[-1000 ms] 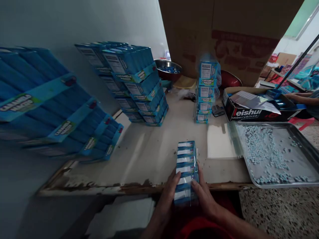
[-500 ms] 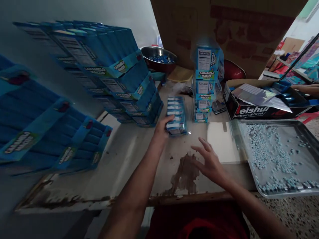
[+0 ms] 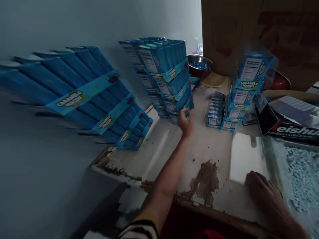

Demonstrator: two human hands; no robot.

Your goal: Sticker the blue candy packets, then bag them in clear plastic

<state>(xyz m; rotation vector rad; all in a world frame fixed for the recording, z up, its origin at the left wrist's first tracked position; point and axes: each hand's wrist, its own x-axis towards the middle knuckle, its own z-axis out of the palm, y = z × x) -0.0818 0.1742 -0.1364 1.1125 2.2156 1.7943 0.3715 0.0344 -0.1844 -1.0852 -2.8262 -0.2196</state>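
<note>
My left hand (image 3: 186,123) is in front of the middle stack of blue candy boxes (image 3: 171,87), its fingers curled together. A bit of blue shows at the fingers, but I cannot make out what it is. A clear-wrapped blue box of packs (image 3: 214,111) stands on the table beside the right-hand stack of blue boxes (image 3: 245,88), apart from both hands. My right hand (image 3: 264,194) is back side up by the near edge of a white board (image 3: 245,157). Its fingertips are hidden and slightly blurred.
A larger slanted stack of blue boxes (image 3: 99,103) is at the left by the wall. A metal bowl (image 3: 199,62) of blue wrapped pieces stands at the back. To the right are a black printed carton (image 3: 291,132) and a tray of small pale-blue candies (image 3: 279,149).
My left hand has let go of the clear-wrapped box, which now stands beside the right-hand stack. My right hand has come down by the white board. The view has turned left.
</note>
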